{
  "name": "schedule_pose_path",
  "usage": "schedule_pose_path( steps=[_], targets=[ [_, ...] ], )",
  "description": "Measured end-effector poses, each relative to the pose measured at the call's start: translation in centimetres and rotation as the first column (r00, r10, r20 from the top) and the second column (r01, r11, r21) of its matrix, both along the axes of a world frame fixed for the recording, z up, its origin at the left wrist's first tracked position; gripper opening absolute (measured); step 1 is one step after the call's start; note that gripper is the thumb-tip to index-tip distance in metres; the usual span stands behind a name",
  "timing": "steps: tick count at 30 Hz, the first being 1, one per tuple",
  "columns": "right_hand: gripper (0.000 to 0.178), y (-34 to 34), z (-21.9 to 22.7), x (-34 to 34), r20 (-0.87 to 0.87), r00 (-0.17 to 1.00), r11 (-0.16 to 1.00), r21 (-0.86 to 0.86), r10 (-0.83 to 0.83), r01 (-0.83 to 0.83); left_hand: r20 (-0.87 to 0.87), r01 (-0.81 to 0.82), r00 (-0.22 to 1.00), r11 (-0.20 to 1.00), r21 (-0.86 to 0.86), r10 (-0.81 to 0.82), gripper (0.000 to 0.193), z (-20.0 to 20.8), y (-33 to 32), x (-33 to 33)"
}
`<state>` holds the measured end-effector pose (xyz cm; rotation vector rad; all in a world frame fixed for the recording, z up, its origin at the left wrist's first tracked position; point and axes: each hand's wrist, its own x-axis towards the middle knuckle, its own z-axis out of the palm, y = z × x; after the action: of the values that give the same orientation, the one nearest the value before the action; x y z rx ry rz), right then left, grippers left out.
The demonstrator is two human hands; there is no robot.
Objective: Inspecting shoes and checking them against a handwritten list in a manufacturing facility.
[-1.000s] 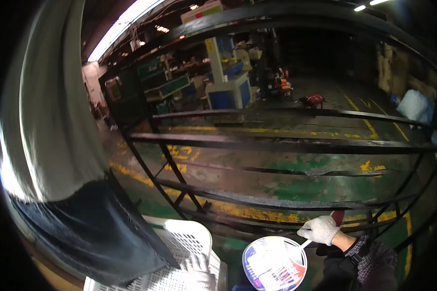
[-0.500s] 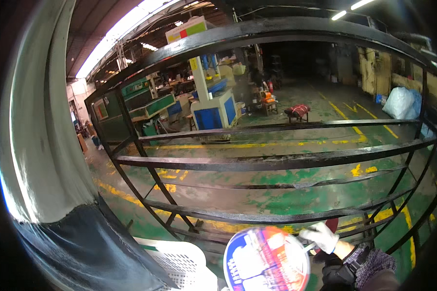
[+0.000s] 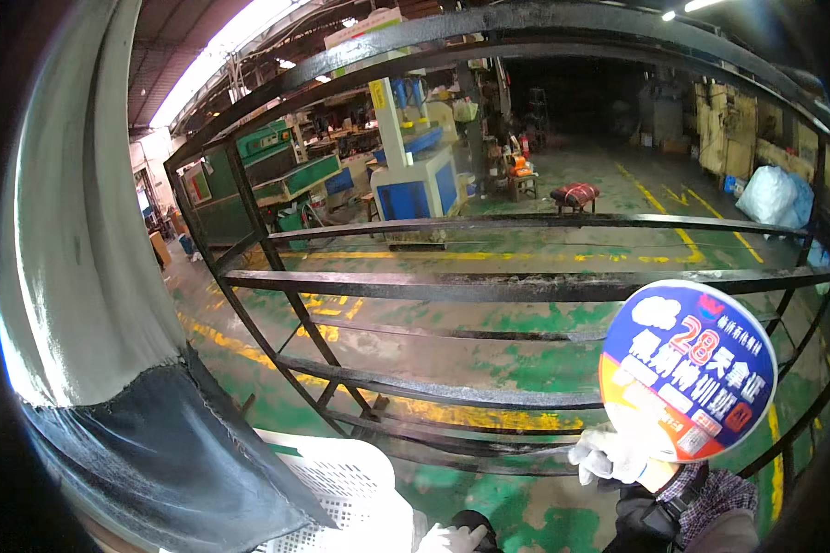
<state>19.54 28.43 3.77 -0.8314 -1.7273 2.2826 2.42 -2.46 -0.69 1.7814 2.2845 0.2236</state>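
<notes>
Head view, one entry. Item: round hand fan (image 3: pixel 690 369), blue, white and orange, right of centre in the frame, before the black metal rack (image 3: pixel 489 288). Right hand (image 3: pixel 613 453), white-gloved, at the disc's lower left, fingers curled closed, apparently about the handle; a grip at that end left the printed face uncovered. Disc tilted, its top toward the upper right; long axis probably lower left to upper right, though glare and glove hid the handle. Left hand (image 3: pixel 452 537), gloved, at the lower edge, fingers bent; whether they held anything could not be told. Beside it, white perforated basket (image 3: pixel 341 458), lower left, partly covered by grey and dark-blue cloth (image 3: pixel 83 230), which hung down the left side.
</notes>
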Motion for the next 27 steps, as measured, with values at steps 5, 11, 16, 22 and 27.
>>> schedule_pose_path(
  steps=[5, 11, 16, 22, 27],
  targets=[
    [0.054, -0.3, 2.5, -0.6, 0.526, 0.842, 0.350, 0.817, -0.124, -0.459, 0.003, 0.010, 1.000, 1.000, -0.003, -0.010, 0.046, 0.0, -0.5, 0.0],
    [0.029, -2.5, 5.4, 0.1, 0.035, 0.989, 0.989, 0.050, -0.142, 0.140, 0.006, 0.022, 1.000, 1.000, -0.006, -0.022, 0.043, -0.2, -0.3, 0.2],
    [0.049, -1.6, 4.9, -0.8, 0.466, 0.869, 0.477, 0.810, -0.169, -0.342, 0.004, 0.038, 0.999, 0.999, -0.018, -0.038, 0.041, -0.3, -0.5, 0.3],
    [0.038, -0.6, 2.0, 0.5, -0.034, 0.989, 0.984, 0.101, -0.143, 0.146, -0.040, 0.100, 0.994, 0.994, 0.049, -0.098, 0.040, -1.0, -0.8, 0.2],
    [0.043, -0.7, 3.0, -1.0, 0.451, 0.859, 0.470, 0.830, -0.244, -0.302, -0.015, 0.084, 0.996, 0.996, -0.027, -0.084, 0.040, -0.5, -0.7, -0.1]
  ],
)
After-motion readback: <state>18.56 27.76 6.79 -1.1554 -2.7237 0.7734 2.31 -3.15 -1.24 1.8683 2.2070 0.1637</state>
